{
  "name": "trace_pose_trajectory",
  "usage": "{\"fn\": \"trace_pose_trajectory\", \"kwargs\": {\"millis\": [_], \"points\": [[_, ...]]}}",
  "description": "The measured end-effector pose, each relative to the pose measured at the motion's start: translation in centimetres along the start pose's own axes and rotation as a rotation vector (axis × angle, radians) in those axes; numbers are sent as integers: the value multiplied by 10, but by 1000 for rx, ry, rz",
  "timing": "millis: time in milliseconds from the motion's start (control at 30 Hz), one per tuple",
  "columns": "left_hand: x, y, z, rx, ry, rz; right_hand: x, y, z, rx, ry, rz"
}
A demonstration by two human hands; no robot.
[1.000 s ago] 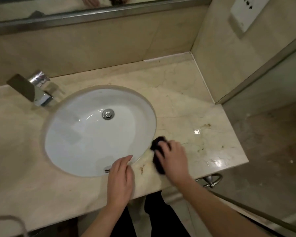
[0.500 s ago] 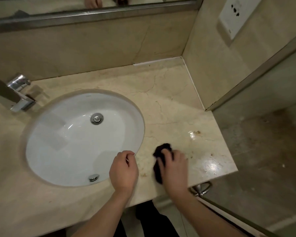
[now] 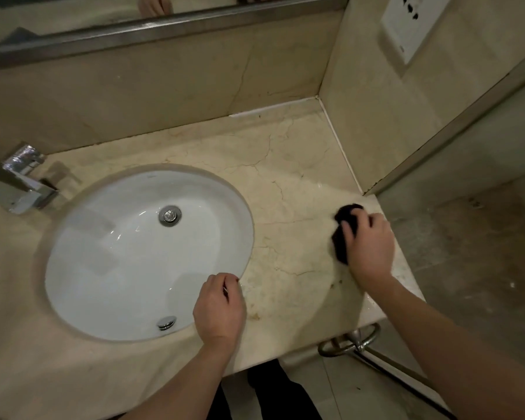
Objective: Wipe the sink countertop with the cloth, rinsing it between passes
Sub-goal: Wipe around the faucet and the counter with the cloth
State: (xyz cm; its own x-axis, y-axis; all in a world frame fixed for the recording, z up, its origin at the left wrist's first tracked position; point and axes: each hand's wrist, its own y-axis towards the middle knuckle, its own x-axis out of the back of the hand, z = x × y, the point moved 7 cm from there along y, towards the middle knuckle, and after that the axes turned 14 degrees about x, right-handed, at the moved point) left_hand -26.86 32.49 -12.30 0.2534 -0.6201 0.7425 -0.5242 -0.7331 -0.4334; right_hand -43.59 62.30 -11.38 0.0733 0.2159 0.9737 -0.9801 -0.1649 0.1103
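The right hand (image 3: 369, 247) grips a small bunched black cloth (image 3: 344, 234) under its curled fingers, pressing it onto the beige marble bench (image 3: 285, 183) near the right edge. The left hand (image 3: 219, 310), loosely curled, holds nothing beside the white oval sink (image 3: 119, 253).

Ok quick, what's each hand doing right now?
Left hand: loosely curled, holding nothing, resting by the sink rim.
Right hand: holding the black cloth on the countertop.

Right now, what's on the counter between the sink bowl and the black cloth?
Only bare marble countertop with thin cracks, seen in the head view, between the sink bowl and the cloth.
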Motion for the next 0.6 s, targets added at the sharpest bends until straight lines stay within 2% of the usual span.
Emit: {"fn": "trace_pose_trajectory", "kwargs": {"millis": [100,200,400,533,600], "points": [[0,0,0,13,2,7,13,-23,-41,-189,0,-31],[1,-2,0,40,-5,16,16,-60,-37,-223,1,-47],[0,-1,1,71,10,14,1,-107,39,-19,39,-10],[-3,2,2,50,29,13,-7,-65,62,187,50,-32],[-6,5,4,50,49,17,-7,-26,53,162,27,-59]]}}
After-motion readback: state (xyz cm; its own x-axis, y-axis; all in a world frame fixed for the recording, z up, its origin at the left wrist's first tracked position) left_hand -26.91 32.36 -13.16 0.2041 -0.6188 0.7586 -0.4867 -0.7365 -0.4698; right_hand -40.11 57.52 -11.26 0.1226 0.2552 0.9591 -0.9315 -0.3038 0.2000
